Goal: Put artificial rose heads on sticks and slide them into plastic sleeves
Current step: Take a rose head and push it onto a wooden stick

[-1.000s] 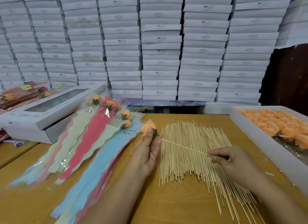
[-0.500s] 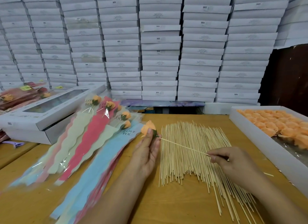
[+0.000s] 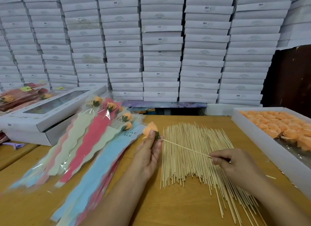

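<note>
A wall of stacked white boxes (image 3: 161, 45) is seen behind a yellow wooden table (image 3: 168, 209). An orange rose head (image 3: 150, 129) is pinched between the thumb and fingertips of the left hand (image 3: 148, 151), held above the table just left of the spread of loose sticks (image 3: 193, 156). One stick (image 3: 185, 148) is seated in the green base of the rose head, and its free end is pinched by the curled fingers of the right hand (image 3: 234, 163). Against the frames of a second and half a second earlier, almost nothing is found changed: both grips are kept, with the stick at the same slant between the hands. The mounting is therefore judged to be finishing, the sleeving step not yet begun. To the left, filled plastic sleeves (image 3: 94, 141) in pink, green and blue are fanned out beside a windowed box (image 3: 50, 111). More rose heads are packed in a white tray (image 3: 262, 141) at the right edge.
</note>
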Available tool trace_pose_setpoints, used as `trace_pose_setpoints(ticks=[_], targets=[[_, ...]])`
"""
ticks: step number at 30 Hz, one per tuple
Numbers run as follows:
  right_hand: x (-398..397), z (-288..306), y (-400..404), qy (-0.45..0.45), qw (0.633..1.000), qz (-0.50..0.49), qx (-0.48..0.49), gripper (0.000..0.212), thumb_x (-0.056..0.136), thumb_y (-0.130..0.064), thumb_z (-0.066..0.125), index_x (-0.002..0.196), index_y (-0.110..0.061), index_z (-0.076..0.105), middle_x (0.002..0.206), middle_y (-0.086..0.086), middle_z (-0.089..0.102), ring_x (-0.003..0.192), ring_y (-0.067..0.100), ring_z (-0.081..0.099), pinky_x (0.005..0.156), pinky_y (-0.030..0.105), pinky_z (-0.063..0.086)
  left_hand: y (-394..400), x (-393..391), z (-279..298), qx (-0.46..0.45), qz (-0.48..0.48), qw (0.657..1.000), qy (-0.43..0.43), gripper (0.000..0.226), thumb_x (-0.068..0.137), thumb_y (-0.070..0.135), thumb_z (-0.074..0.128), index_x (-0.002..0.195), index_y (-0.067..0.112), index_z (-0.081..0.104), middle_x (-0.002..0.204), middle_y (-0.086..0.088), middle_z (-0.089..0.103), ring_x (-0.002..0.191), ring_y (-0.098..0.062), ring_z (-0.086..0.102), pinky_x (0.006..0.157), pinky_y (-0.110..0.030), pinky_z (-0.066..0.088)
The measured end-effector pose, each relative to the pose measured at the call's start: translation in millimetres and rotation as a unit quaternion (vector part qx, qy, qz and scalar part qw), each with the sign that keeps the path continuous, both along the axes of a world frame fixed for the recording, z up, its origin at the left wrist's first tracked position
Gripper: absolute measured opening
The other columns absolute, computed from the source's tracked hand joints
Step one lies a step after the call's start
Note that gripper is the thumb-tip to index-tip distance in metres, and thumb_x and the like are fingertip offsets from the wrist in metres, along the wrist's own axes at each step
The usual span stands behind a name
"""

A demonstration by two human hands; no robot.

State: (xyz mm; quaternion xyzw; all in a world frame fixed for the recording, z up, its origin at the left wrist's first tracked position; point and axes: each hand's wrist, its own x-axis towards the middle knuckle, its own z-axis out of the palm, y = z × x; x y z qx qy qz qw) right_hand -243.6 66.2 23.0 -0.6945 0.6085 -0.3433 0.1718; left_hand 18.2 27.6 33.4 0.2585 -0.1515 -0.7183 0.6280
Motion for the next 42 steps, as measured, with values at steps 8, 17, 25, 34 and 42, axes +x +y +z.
trace_pose_setpoints(ticks=[8, 17, 25, 34, 42], targets=[[6.2, 1.1, 3.2, -0.014, 1.0, 0.0, 0.0, 0.019, 0.092, -0.019, 0.07, 0.105, -0.031, 0.076, 0.081, -0.031, 0.062, 0.08, -0.012, 0.059, 0.063, 0.005, 0.04, -0.1, -2.6, -1.4, 0.01, 0.004, 1.0, -0.014, 0.048, 0.07, 0.015, 0.078, 0.111, -0.007, 0.065, 0.086, -0.02, 0.074, 0.064, -0.016, 0.072, 0.061, -0.022, 0.06], [17.1, -0.1, 10.0, -0.01, 0.999, 0.018, -0.048, 0.024, 0.089, -0.018, 0.073, 0.073, -0.035, 0.069, 0.07, -0.019, 0.067, 0.057, 0.002, 0.058, 0.052, 0.014, 0.044, 0.7, -3.5, -2.0, 0.005, 0.015, 1.0, 0.001, 0.059, 0.07, 0.014, 0.077, 0.122, -0.008, 0.06, 0.091, -0.018, 0.073, 0.066, -0.016, 0.072, 0.071, -0.026, 0.057], [17.2, -0.5, 10.5, 0.063, 0.996, 0.041, -0.054, 0.027, 0.1, -0.02, 0.057, 0.076, -0.03, 0.065, 0.074, -0.02, 0.068, 0.045, 0.006, 0.053, 0.045, 0.019, 0.039, 0.8, -1.6, -7.1, 0.008, 0.006, 1.0, -0.012, 0.048, 0.076, 0.015, 0.077, 0.118, -0.005, 0.064, 0.093, -0.02, 0.075, 0.068, -0.016, 0.073, 0.067, -0.026, 0.061], [25.0, 5.3, 17.3, 0.013, 0.999, 0.013, -0.038, 0.024, 0.088, -0.022, 0.074, 0.081, -0.041, 0.061, 0.07, -0.012, 0.066, 0.071, -0.001, 0.062, 0.061, 0.014, 0.049, 2.8, -5.6, -2.4, 0.004, 0.023, 1.0, -0.009, 0.046, 0.071, 0.014, 0.078, 0.112, -0.003, 0.067, 0.087, -0.017, 0.075, 0.067, -0.015, 0.073, 0.06, -0.023, 0.061], [23.0, 6.9, 20.6, 0.041, 0.997, 0.047, -0.047, 0.026, 0.096, -0.013, 0.062, 0.075, -0.029, 0.064, 0.061, -0.027, 0.062, 0.043, 0.003, 0.05, 0.042, 0.015, 0.036, 2.3, -6.6, -5.0, -0.002, 0.018, 1.0, -0.012, 0.039, 0.076, 0.014, 0.077, 0.111, -0.001, 0.068, 0.093, -0.017, 0.074, 0.072, -0.016, 0.074, 0.063, -0.023, 0.062]])
